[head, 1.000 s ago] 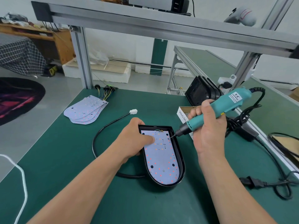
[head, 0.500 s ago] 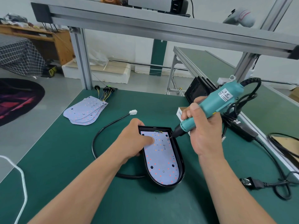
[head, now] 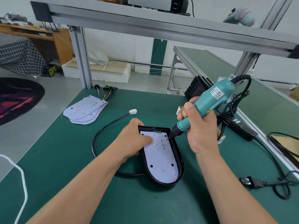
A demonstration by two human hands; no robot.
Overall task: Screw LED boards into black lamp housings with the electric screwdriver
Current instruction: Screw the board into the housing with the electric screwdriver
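The left hand (head: 134,141) grips the black lamp housing (head: 180,160) at its upper left corner, thumb pressed on the LED board (head: 160,160) seated inside it. The right hand (head: 200,130) is wrapped round the electric screwdriver (head: 208,102), whose bit meets the board near its upper right corner. The tool leans rightward. Bringing it nearer upright and pressing straight down, thumb pinning the board, should prevent the bit slipping across the LEDs.
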